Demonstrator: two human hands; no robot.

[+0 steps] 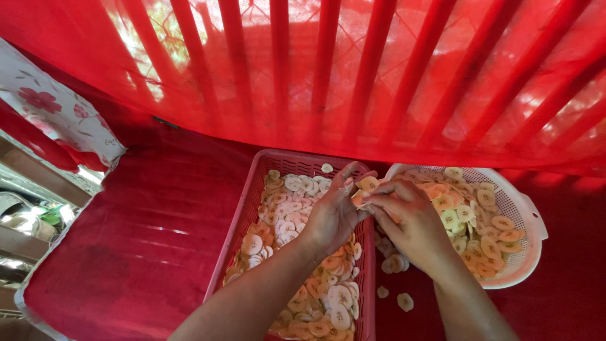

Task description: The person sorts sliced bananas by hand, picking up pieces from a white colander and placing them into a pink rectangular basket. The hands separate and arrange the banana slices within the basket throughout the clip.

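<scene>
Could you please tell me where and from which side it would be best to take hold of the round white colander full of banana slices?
Probably by the white colander's rim on its far right side, coming from the right. That stretch of rim is bare and flares outward, giving fingers a lip to hook under. The near-left rim is blocked by the right hand and left hand, and it sits close to the pink basket.

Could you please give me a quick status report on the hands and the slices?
Left hand and right hand together, fingers pinching banana slices. Held between pink rectangular basket and white round colander. Loose slices on cloth below. Nothing blocking.
</scene>
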